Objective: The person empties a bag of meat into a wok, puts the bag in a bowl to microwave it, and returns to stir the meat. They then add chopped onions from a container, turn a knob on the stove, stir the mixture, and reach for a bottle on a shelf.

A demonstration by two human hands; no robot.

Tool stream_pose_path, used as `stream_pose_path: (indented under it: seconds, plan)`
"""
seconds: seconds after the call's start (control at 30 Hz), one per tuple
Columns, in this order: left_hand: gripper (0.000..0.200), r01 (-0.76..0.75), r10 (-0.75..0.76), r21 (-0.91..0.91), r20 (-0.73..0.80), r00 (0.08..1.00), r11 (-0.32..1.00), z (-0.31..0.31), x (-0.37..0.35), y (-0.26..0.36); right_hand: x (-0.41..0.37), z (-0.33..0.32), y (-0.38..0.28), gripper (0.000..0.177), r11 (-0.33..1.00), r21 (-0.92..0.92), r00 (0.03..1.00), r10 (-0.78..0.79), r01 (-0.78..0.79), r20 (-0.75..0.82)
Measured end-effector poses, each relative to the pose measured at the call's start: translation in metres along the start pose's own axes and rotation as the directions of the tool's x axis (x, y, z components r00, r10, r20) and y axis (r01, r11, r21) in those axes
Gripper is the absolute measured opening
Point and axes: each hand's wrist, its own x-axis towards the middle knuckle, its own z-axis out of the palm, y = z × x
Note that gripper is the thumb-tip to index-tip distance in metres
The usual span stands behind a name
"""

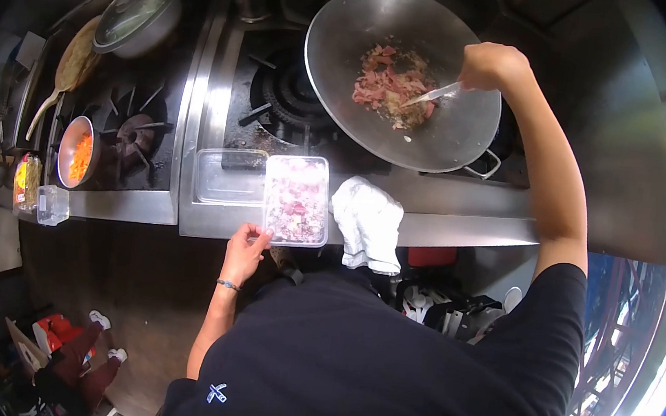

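At the front edge of the stove, my left hand point(246, 252) grips the lower left corner of a clear plastic container point(292, 239). Pinkish, frosty-looking pieces of food point(299, 196) fill this container. My right hand point(493, 68) reaches over a large metal wok point(456, 136), fingers closed around a pale, slim utensil point(436, 93). The utensil's far end dips into chopped pink meat point(375, 94) mixed with small pale bits in the wok's middle. Left of the held container lies a second clear plastic container point(223, 195), and to its right a white cloth point(368, 222) hangs over the counter edge.
A bare burner point(292, 96) sits left of the wok. On the left stove are a lidded pot point(157, 24), a long-handled pan point(79, 56) and a bowl point(66, 149) of chopped orange food. Another person's legs point(90, 361) show on the floor at lower left.
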Motion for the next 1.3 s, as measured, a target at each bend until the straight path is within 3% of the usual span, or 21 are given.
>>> stream_pose_path:
  seconds: [0.13,0.33,0.4,0.6,0.7,0.93,0.97,1.07,1.2,1.3]
  plan:
    - [0.029,0.003,-0.003,0.021,-0.002,1.000,1.000,0.000,0.001,-0.001,0.014,0.011,-0.019,0.033,0.998,-0.066,1.000,-0.012,0.011,-0.015]
    - [0.029,-0.012,0.013,0.004,-0.011,1.000,1.000,0.001,0.001,-0.001,0.026,-0.009,-0.002,0.032,1.000,0.006,1.000,-0.003,0.003,-0.002]
    - [0.029,-0.035,0.035,-0.004,-0.025,0.999,0.999,0.001,0.000,-0.001,0.033,0.001,-0.020,0.033,0.999,-0.035,0.997,0.005,-0.003,0.075]
    - [0.029,-0.027,0.028,0.010,-0.043,0.999,1.000,0.002,-0.001,0.003,0.009,-0.023,-0.033,0.027,0.992,0.023,0.988,-0.118,0.121,-0.096]
    - [0.023,0.021,-0.022,0.065,0.018,1.000,0.998,-0.002,0.001,0.001,0.010,-0.008,-0.066,0.022,0.968,-0.205,0.966,-0.182,0.144,-0.181]
    - [0.023,0.027,-0.027,0.028,0.011,1.000,0.999,0.000,-0.001,0.004,-0.001,-0.032,-0.060,0.019,0.955,-0.250,0.945,-0.223,0.162,-0.240]
    - [0.023,0.022,-0.023,0.042,0.014,1.000,0.999,-0.001,-0.001,0.004,0.011,-0.020,-0.067,0.019,0.920,-0.342,0.941,-0.270,0.190,-0.203]
    - [0.025,-0.012,0.012,0.028,-0.006,1.000,1.000,-0.001,-0.001,0.003,0.007,-0.035,-0.062,0.021,0.948,-0.231,0.940,-0.268,0.218,-0.212]
    - [0.027,-0.036,0.036,-0.004,-0.029,0.999,0.999,0.001,0.000,0.000,0.007,-0.052,-0.038,0.029,0.993,-0.064,0.982,-0.108,0.099,-0.157]
    - [0.027,-0.039,0.040,0.031,-0.030,0.999,0.999,0.000,0.001,0.002,0.050,-0.014,-0.046,0.030,0.994,-0.029,0.990,-0.110,0.108,-0.093]
